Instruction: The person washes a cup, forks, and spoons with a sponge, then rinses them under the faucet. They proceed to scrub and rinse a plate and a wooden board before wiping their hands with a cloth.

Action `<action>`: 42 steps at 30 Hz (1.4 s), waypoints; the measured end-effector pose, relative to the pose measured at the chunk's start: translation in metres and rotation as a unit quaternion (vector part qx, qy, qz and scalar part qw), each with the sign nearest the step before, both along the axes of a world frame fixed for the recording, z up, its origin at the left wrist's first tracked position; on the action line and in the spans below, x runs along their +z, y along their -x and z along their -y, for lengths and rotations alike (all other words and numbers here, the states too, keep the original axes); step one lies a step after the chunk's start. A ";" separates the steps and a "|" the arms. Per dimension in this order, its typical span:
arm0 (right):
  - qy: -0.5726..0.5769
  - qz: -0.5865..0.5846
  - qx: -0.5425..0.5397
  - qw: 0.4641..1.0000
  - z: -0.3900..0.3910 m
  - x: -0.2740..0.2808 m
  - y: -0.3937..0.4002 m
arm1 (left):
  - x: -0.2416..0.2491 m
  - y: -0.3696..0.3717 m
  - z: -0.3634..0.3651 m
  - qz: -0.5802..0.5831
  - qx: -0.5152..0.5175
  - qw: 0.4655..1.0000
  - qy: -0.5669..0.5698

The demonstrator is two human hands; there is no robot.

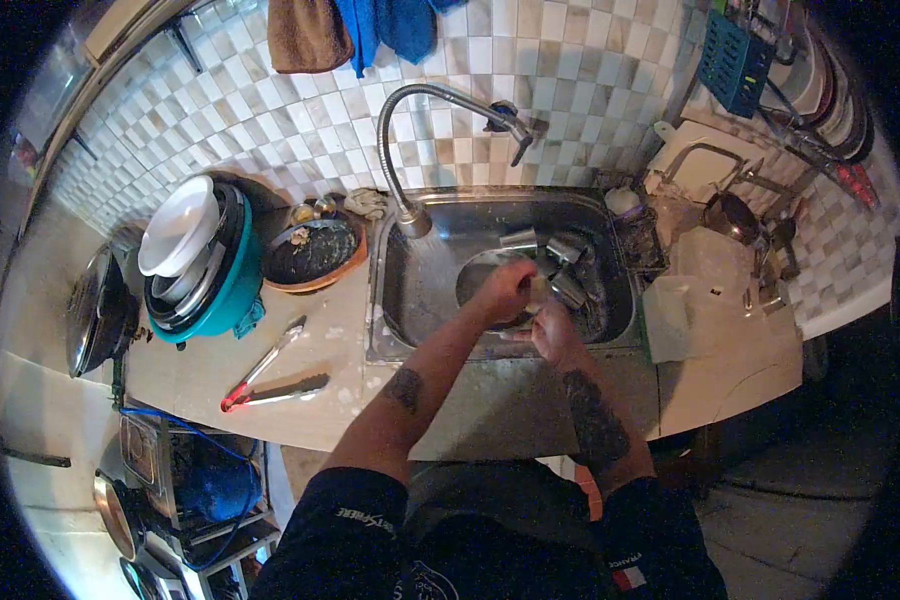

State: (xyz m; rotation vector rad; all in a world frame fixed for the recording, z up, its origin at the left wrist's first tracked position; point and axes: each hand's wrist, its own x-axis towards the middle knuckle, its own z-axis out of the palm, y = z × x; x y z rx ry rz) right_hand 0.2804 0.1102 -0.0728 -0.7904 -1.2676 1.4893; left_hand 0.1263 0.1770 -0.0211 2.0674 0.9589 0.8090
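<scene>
Both of my hands are over the right half of a steel sink [395, 325]. My left hand [510, 286] is closed above a round metal dish [477, 272], whose depth I cannot make out. A small pale-yellow thing [538, 291] shows between my hands, too blurred to name. My right hand [550, 332] is curled near the dish's lower right edge, fingers pointing left; what it grips is hidden. Several metal cups lie in the sink just beyond my hands, among them one cup [518, 240] near the back and another cup [568, 290] at the right.
Water runs from a flexible faucet [390, 130] into the sink's left side. Tongs [270, 365] with red ends lie on the left counter. Behind them are a dark pan [315, 255] and a teal basin [240, 275] stacked with bowls. A translucent container [670, 320] stands right of the sink.
</scene>
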 end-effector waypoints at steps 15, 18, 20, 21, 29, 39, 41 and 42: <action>0.157 -0.038 -0.088 0.983 -0.004 0.060 0.026 | -0.018 0.009 0.005 -0.097 0.054 0.985 -0.134; 0.204 0.086 -0.100 0.970 -0.001 0.094 0.018 | 0.008 0.056 0.004 -0.347 -0.019 0.896 -0.278; 0.188 0.037 -0.066 0.979 0.001 0.074 0.029 | 0.012 0.052 -0.007 -0.191 0.093 0.969 -0.130; 0.179 0.012 -0.048 0.983 0.001 0.070 0.035 | 0.007 0.031 -0.011 -0.082 0.164 0.983 -0.010; 0.199 0.063 -0.001 0.978 0.007 0.074 0.022 | 0.020 0.056 0.006 -0.345 0.035 0.926 -0.148; 0.206 0.071 0.037 0.975 0.006 0.078 0.027 | 0.030 0.054 0.006 -0.339 0.096 0.900 -0.258; 0.245 -0.034 0.072 0.966 -0.003 0.049 0.025 | -0.007 0.031 -0.001 -0.137 0.085 0.958 -0.236; 0.262 -0.087 0.087 0.957 -0.004 0.050 0.023 | -0.012 0.024 0.002 -0.032 0.076 0.971 -0.223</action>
